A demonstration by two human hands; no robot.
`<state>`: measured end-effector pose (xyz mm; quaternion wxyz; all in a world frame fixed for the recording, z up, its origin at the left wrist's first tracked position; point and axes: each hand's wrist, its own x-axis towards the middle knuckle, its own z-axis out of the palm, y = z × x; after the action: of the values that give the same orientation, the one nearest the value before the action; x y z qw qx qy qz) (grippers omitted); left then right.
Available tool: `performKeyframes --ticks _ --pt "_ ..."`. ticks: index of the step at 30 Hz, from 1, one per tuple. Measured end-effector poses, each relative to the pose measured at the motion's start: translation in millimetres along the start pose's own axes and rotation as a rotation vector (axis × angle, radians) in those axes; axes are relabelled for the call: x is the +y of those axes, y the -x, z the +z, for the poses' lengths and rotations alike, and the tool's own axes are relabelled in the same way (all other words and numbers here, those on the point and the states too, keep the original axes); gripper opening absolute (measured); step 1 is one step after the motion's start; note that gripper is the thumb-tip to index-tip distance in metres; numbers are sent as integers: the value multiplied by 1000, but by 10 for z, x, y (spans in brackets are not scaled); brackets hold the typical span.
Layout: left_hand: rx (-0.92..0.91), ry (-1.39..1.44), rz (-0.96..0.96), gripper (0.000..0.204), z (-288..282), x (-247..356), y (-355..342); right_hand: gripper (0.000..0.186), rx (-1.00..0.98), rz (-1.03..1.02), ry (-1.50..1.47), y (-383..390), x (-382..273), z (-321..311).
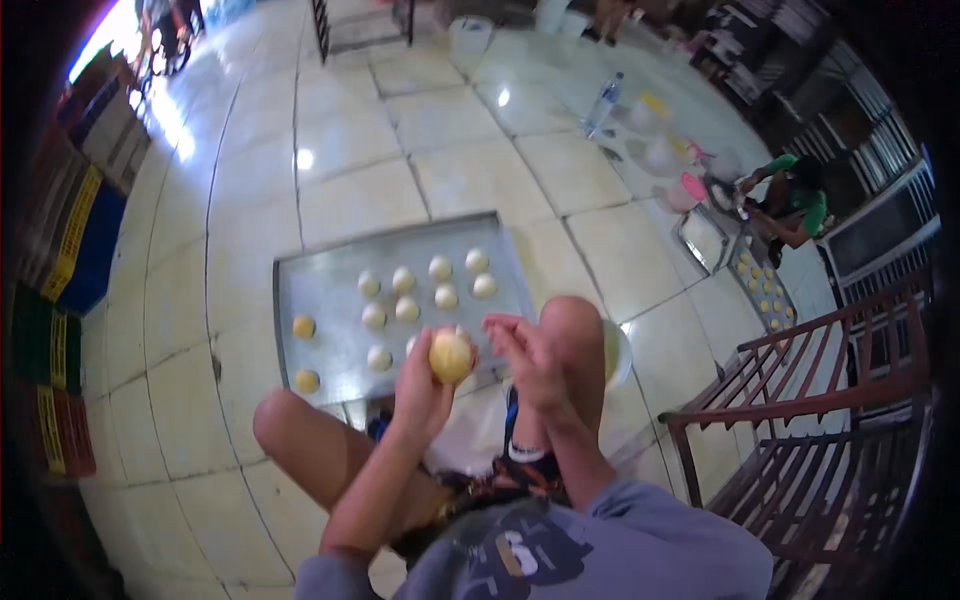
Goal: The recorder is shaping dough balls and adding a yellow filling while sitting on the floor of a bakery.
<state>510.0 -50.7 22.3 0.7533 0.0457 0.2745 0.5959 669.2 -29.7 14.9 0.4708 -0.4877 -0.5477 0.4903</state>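
Note:
Held up in front of my knees, my left hand (421, 395) is closed round a dough ball (452, 358), whose surface is yellow with a paler patch. My right hand (528, 362) is a little to the right of it, fingers stretched out and apart, with nothing visible in them. Beyond both hands lies a metal tray (335, 262) on the floor. Several white dough balls (404, 279) sit in rows on it, some partly hidden by my left hand. Two yellow balls (304, 326) stand along the tray's left side.
A pale green bowl (618, 355) is beside my right knee. Slatted wooden racks (800, 385) stand at right, crates (75, 235) at left. Farther right a person in green (795, 205) works by another tray of balls (765, 290), near a water bottle (602, 105) and tubs.

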Motion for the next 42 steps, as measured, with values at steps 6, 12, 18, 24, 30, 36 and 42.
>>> performKeyframes --ticks 6,12,18,24,30,36,42 --pt "14 14 75 33 127 153 56 25 -1 32 -144 -3 -302 147" --pt "-9 -90 63 36 105 156 115 28 -134 -155 31 -64 -391 308" --pt "59 -144 66 35 39 103 76 28 -169 -13 -15 -157 -387 386" --pt "-101 -526 93 31 60 102 100 30 -150 409 -415 -231 -304 257" --pt "-2 -275 85 28 171 88 161 27 -32 62 -202 -23 -390 377" --pt "43 -188 97 28 165 94 187 27 -8 165 -398 70 -396 512" --pt "95 -96 63 31 207 94 205 29 10 149 -388 104 -353 503"
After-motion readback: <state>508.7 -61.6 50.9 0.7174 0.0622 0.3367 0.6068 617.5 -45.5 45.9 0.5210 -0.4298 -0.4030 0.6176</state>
